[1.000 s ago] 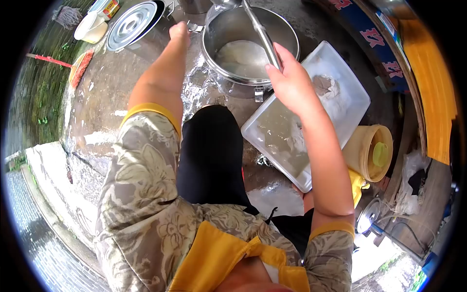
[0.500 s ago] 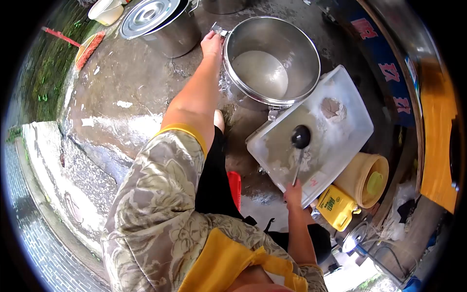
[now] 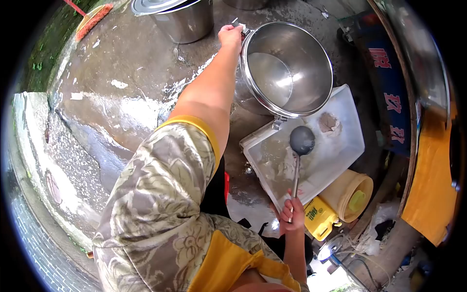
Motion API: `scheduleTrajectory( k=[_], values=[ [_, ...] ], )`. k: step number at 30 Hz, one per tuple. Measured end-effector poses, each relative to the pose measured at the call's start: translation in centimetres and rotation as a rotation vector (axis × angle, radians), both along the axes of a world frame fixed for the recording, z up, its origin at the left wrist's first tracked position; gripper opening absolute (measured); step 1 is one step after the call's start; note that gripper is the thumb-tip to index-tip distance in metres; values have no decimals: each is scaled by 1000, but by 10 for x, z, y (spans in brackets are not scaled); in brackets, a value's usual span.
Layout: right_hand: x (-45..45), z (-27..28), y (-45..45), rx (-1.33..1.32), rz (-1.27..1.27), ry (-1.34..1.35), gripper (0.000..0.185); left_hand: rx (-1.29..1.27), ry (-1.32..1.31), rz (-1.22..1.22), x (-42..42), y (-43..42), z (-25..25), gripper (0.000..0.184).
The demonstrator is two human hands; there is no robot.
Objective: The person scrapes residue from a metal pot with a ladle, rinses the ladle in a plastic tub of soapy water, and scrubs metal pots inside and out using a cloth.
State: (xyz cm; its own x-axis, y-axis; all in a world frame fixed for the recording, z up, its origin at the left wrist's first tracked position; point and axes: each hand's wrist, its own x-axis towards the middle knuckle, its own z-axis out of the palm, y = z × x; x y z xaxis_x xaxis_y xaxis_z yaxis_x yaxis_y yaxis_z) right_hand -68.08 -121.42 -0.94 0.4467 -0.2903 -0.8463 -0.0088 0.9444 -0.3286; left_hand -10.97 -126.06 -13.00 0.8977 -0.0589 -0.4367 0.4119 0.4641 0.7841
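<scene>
My left hand (image 3: 231, 37) is closed on the side clamp handle of a large stainless steel pot (image 3: 314, 63). The pot leans toward a white plastic tray (image 3: 348, 119), and its inside shows a shiny wall and a pale bottom. My right hand (image 3: 292, 214) grips the handle of a ladle (image 3: 302, 140). Its dark round bowl hangs over the tray, close below the pot's rim. Cloudy greyish liquid lies in the tray, with a brownish patch (image 3: 329, 122) near its far side. How much liquid remains in the pot is hard to tell.
Another steel pot (image 3: 187, 22) with a lid stands upper left, near a red broom (image 3: 94, 22). Beside the tray are a yellow jug (image 3: 319, 217) and a beige bucket (image 3: 343, 194). The concrete floor (image 3: 104, 109) is wet.
The pot has tipped further, and the cloudy liquid visible in its bottom looks reduced. The ladle's bowl has turned from dark to greyish in view, and my right hand sits lower. The view has shifted.
</scene>
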Motion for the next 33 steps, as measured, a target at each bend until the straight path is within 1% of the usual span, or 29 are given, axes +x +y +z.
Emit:
scheduleTrajectory(
  k=[1, 3, 5, 6, 8, 9, 11, 12, 13, 15, 17, 18, 19, 20, 21, 23, 25, 27, 28, 29, 31, 32, 33],
  values=[
    [6, 27, -2, -81, 41, 17, 33, -10, 11, 8, -1, 0, 1, 21],
    [22, 75, -8, -214, 105, 60, 34, 28, -85, -36, -2, 0, 4, 20],
    [42, 111, -15, -307, 152, 77, 36, -31, -82, -6, -1, -1, 4, 17],
    [53, 127, -19, -318, 153, 83, 36, -5, -53, -13, 0, 0, 6, 17],
    [77, 148, -27, -333, 195, -35, 39, 28, -36, -21, 2, 0, 7, 14],
    [89, 154, -30, -334, 195, -28, 39, 27, -29, -23, 5, -5, -4, 14],
    [115, 162, -38, -354, 235, -97, 40, 231, -240, -3, 12, -16, -22, 13],
    [131, 165, -41, -355, 238, -95, 40, 242, -308, 56, 9, -18, -18, 14],
    [148, 167, -43, -314, 254, -142, 40, 243, -305, 59, 8, -16, -14, 14],
    [180, 166, -48, -269, 277, -189, 39, 133, -108, -55, 7, -8, -4, 17],
    [211, 161, -53, -232, 344, -236, 37, 174, -103, -68, 5, -3, 3, 16],
    [227, 158, -55, -229, 346, -234, 37, 246, -93, -52, 4, -4, 5, 17],
    [243, 155, -57, -311, 421, -176, 36, 316, -83, -36, 3, -5, 6, 20],
    [257, 152, -58, -393, 497, -119, 34, 377, -93, -20, 11, -14, -9, 25],
    [269, 149, -60, -389, 501, -117, 34, 380, -89, -18, 11, -15, -8, 25],
    [289, 142, -62, -566, 578, -30, 30, 325, -82, 74, 13, -19, -8, 25],
    [301, 141, -68, -562, 586, -34, 27, 323, -107, 64, 15, -17, -15, 26],
    [310, 142, -72, -625, 622, -23, 26, -79, -114, -53, 15, -14, -17, 32],
    [313, 143, -72, -646, 631, -20, 26, -170, -84, -86, 15, -11, -19, 29],
    [315, 145, -72, -643, 631, -19, 26, -168, -82, -86, 12, -7, -16, 29],
    [319, 147, -75, -654, 648, -42, 26, -200, -1, -112, 5, 1, -10, 21],
    [321, 147, -75, -655, 654, -48, 27, -116, -3, -85, 4, -1, -5, 14],
    [322, 147, -75, -654, 655, -49, 27, -114, -3, -85, 4, 2, -2, 14]
  ],
)
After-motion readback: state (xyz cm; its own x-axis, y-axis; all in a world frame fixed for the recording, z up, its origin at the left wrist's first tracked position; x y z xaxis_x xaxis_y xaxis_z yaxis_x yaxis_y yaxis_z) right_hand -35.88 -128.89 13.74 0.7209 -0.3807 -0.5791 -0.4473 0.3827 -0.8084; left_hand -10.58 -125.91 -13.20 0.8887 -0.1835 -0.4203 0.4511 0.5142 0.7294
